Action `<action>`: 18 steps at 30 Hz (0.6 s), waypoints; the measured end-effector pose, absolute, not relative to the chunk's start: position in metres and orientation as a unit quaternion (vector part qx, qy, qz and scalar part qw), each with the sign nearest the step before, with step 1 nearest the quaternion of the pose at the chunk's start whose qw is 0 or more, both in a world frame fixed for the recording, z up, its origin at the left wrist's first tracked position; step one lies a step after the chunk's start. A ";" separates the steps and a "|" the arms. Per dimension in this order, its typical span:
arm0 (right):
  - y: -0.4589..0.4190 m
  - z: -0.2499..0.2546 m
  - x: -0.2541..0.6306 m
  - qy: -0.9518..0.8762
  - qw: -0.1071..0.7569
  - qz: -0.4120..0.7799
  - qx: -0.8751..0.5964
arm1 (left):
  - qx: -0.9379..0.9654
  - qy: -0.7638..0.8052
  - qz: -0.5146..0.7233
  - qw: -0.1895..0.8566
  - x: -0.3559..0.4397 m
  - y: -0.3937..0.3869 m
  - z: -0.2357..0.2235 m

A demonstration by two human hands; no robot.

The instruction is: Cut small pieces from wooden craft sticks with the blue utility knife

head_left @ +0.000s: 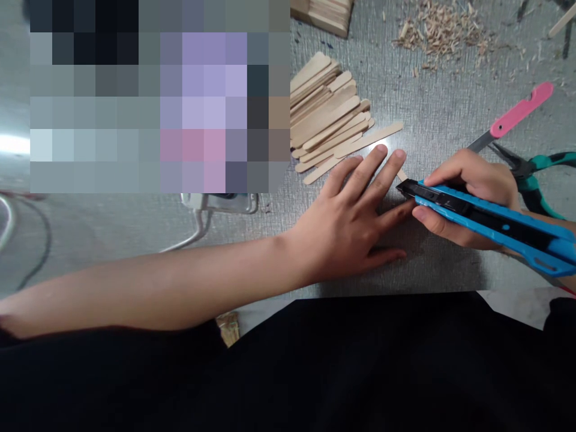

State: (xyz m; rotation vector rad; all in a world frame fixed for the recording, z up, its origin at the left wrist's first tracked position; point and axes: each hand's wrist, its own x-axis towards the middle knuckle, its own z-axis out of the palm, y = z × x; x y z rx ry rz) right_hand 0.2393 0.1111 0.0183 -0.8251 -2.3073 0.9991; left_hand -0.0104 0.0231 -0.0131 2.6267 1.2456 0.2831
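Observation:
A blue box cutter (495, 225) is gripped in my right hand (477, 186), its black tip pointing left. Beside that tip, a short end of a wooden craft stick (402, 175) shows. My left hand (355, 210) lies palm down on the table with its fingers spread, the index finger reaching to the cutter's front. Most of that stick is hidden by the hand and the cutter, so I cannot tell how it is pressed. Just beyond my left fingertips, a fanned pile of craft sticks (330, 114) rests on the table.
Behind my right hand lie a pink-handled folding saw or knife (522, 111) and green-and-black pliers (533, 174). Wood shavings (443, 30) are heaped at the back. A stack of sticks (324, 15) sits at the top. A white cable (193, 231) runs left; the upper left is pixelated.

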 end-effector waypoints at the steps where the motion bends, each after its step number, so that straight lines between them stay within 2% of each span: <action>1: 0.111 0.019 0.239 -0.845 0.243 0.368 -0.304 | 0.894 0.423 0.098 0.109 -0.011 0.023 -0.013; 18: 0.110 0.019 0.241 -0.846 0.226 0.351 -0.333 | 0.890 0.432 0.086 0.119 -0.010 0.023 -0.011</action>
